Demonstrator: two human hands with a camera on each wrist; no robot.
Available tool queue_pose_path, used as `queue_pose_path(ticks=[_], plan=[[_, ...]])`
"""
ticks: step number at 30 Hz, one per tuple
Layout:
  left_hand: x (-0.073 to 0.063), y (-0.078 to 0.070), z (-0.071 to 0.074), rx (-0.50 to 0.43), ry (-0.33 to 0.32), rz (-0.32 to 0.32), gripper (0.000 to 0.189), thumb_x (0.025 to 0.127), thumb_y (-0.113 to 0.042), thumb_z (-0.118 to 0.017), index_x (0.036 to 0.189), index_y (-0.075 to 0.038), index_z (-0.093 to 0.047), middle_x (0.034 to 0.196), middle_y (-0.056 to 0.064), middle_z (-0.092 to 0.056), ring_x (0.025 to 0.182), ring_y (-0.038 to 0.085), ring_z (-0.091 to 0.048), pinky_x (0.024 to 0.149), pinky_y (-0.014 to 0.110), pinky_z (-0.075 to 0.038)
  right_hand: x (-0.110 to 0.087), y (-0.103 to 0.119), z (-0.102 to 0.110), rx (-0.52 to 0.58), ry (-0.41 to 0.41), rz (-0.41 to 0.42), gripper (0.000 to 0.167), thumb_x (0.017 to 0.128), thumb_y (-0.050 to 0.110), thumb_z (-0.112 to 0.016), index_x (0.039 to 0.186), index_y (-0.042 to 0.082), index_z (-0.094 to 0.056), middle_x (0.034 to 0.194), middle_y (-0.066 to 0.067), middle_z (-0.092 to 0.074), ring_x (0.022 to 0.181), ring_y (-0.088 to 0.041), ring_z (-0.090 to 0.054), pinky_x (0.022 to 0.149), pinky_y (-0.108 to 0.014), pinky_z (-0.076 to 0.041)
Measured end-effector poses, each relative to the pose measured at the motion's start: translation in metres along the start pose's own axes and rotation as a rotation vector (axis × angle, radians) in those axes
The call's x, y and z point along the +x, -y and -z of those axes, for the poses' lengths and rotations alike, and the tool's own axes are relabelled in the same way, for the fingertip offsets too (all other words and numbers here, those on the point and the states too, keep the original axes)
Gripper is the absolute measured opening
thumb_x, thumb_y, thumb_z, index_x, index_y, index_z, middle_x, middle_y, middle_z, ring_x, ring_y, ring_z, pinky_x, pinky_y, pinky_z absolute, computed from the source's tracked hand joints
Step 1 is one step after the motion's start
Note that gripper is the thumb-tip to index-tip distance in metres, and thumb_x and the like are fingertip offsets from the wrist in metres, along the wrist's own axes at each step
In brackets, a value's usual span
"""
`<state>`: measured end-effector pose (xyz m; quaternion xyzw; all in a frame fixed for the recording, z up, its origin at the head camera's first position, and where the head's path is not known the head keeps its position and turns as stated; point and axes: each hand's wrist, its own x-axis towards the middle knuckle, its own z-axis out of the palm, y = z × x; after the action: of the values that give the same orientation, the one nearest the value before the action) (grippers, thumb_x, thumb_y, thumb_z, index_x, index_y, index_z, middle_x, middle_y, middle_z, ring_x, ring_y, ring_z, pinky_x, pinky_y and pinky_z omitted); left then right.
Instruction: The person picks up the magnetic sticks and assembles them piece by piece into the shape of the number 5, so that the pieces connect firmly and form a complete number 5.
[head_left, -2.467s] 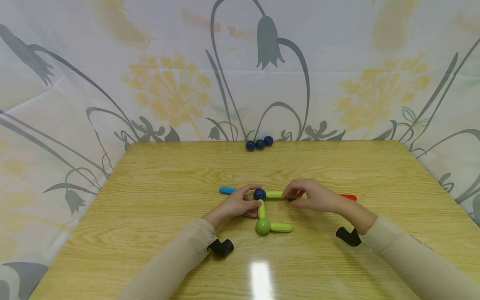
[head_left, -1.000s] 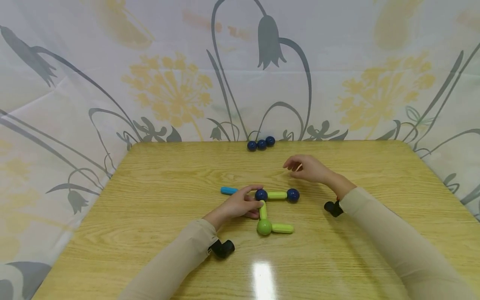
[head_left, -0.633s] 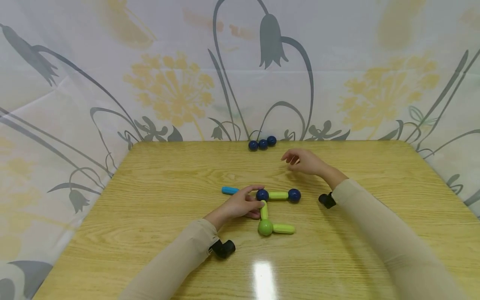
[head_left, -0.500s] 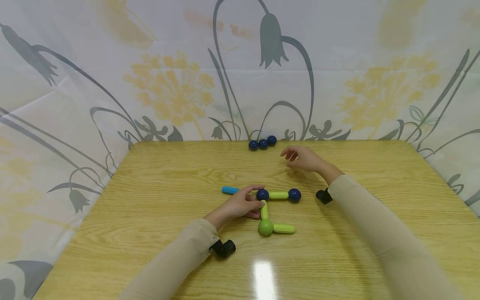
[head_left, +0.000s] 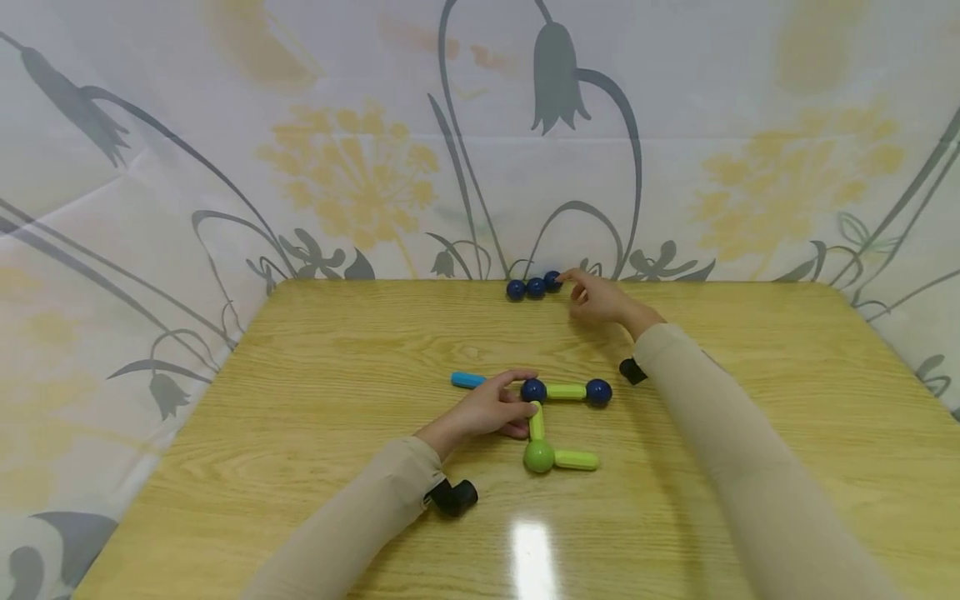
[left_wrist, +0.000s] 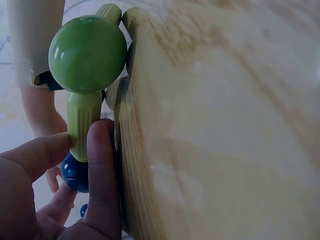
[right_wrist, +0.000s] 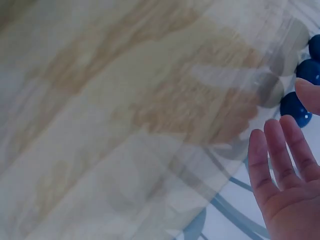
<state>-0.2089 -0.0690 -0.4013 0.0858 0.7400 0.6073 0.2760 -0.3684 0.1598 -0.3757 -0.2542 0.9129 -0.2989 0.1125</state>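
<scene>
On the table lies a joined build of balls and yellow-green rods. My left hand (head_left: 487,408) pinches its upright rod (head_left: 536,422) between thumb and finger, another finger on the dark blue ball (head_left: 534,391) at the corner. A light green ball (left_wrist: 87,54) joins this rod to a second rod (head_left: 576,460) pointing right. From the corner ball a third rod (head_left: 566,392) runs to another blue ball (head_left: 598,392). At the far edge my right hand (head_left: 597,300) reaches three loose blue balls, index fingertip right at the rightmost one (head_left: 552,281), fingers spread apart in the right wrist view.
A light blue rod (head_left: 467,380) lies behind my left hand, partly hidden by it. The wooden table (head_left: 360,350) ends at a flower-printed cloth (head_left: 480,167) just behind the loose balls. My right sleeve (head_left: 720,425) crosses the table's right side.
My right hand has left the build's right-hand blue ball and moved to the far edge, up to the loose balls. The left hand keeps its grip. The red rod is now out of sight.
</scene>
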Motion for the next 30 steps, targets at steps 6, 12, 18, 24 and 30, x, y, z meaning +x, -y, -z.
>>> queue_pose_path(ticks=[6,12,18,24,30], plan=[[-0.002,0.0,0.001,-0.007,-0.001,-0.003,0.054,0.092,-0.006,-0.059,0.142,-0.011,-0.038,0.092,0.014,-0.059,0.071,0.021,-0.064,0.068,0.033,-0.056,0.006,0.001,-0.002,-0.004,0.026,-0.051,0.071,0.082,-0.001,-0.059,0.145,0.006,-0.026,0.115,-0.028,-0.048,0.103,-0.04,-0.051,0.085,-0.051,-0.043],[-0.004,-0.001,0.001,-0.019,0.009,-0.019,0.053,0.092,-0.006,-0.059,0.14,-0.011,-0.04,0.09,0.013,-0.06,0.071,0.021,-0.065,0.067,0.032,-0.056,0.013,0.0,0.002,-0.044,0.048,-0.035,0.075,0.081,-0.001,-0.06,0.146,0.002,-0.024,0.116,-0.03,-0.046,0.099,-0.039,-0.049,0.081,-0.049,-0.043],[-0.001,-0.002,-0.001,-0.018,-0.015,0.005,0.054,0.092,-0.005,-0.059,0.142,-0.012,-0.039,0.09,0.014,-0.06,0.069,0.02,-0.063,0.067,0.033,-0.056,0.014,-0.004,0.005,0.0,0.041,-0.057,0.06,0.081,-0.001,-0.059,0.133,0.001,-0.028,0.116,-0.033,-0.045,0.104,-0.044,-0.047,0.087,-0.054,-0.04],[0.0,-0.002,-0.001,-0.016,-0.014,0.003,0.054,0.092,-0.005,-0.059,0.142,-0.012,-0.038,0.089,0.013,-0.059,0.068,0.017,-0.062,0.066,0.032,-0.056,0.009,-0.001,0.005,-0.04,0.048,-0.01,0.057,0.083,0.002,-0.064,0.134,0.0,-0.039,0.122,-0.031,-0.042,0.111,-0.043,-0.043,0.088,-0.055,-0.04],[0.002,0.001,0.0,-0.015,-0.015,0.009,0.054,0.092,-0.005,-0.059,0.141,-0.012,-0.039,0.087,0.012,-0.06,0.066,0.018,-0.062,0.065,0.032,-0.056,-0.004,-0.002,-0.001,-0.115,0.056,0.05,0.039,0.081,0.009,-0.069,0.116,0.001,-0.054,0.112,-0.024,-0.055,0.097,-0.034,-0.056,0.083,-0.049,-0.046]])
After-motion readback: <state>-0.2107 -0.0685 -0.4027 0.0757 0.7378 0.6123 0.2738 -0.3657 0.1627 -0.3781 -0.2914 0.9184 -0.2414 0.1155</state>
